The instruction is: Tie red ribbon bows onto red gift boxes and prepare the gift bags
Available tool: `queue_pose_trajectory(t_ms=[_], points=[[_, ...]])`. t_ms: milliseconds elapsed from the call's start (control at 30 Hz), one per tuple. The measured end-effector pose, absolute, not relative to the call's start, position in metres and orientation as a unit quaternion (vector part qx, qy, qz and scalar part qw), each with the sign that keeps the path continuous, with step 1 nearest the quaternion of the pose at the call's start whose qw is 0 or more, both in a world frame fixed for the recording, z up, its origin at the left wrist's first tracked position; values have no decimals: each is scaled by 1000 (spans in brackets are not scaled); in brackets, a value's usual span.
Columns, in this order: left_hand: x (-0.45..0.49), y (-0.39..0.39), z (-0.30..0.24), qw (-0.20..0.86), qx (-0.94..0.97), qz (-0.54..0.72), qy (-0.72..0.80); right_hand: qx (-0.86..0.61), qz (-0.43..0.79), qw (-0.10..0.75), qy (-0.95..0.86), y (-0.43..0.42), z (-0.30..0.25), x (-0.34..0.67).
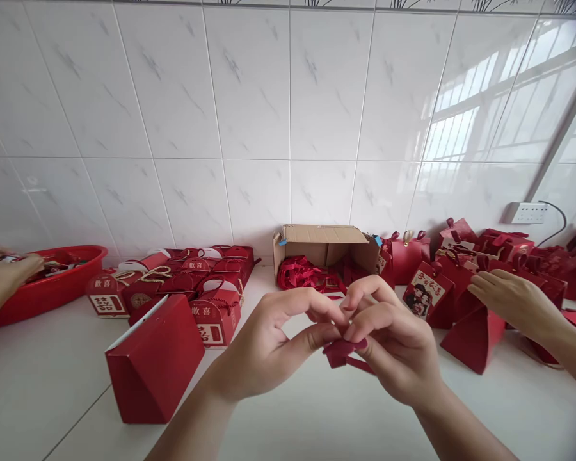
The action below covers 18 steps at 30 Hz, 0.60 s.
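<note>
My left hand (281,339) and my right hand (396,339) meet above the white tabletop (288,422), fingers pinched together. Between the fingertips is a dark red ribbon (336,356), its loop and one tail hanging below. Both hands grip it; part of it is hidden behind the fingers. To the left of my left hand stands a plain red gift box (156,365) with a slanted front. Behind my hands an open cardboard box (326,234) lies on its side, with red ribbons (297,272) inside.
Patterned red gift boxes (216,310) crowd the left rear. More ribbon-topped red boxes (427,294) fill the right, where another person's hand (513,301) touches one. A hand (12,272) reaches into the red basin (52,291) at far left. A power strip (525,212) is on the tiled wall.
</note>
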<state>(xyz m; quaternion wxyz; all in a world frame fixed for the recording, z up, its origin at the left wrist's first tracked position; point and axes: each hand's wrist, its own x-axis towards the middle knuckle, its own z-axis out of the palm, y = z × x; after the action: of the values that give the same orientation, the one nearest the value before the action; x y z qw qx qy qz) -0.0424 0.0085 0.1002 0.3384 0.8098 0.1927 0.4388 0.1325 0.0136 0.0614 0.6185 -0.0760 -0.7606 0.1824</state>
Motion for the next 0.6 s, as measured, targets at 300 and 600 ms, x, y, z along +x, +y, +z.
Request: queue_pose_trajectory(t_ms=[300, 600], points=[[-40, 9, 93, 218, 799, 497, 257, -149, 66, 653, -739, 11, 61, 128], [-56, 14, 104, 116, 808, 471, 334, -173, 55, 651, -737, 18, 58, 126]])
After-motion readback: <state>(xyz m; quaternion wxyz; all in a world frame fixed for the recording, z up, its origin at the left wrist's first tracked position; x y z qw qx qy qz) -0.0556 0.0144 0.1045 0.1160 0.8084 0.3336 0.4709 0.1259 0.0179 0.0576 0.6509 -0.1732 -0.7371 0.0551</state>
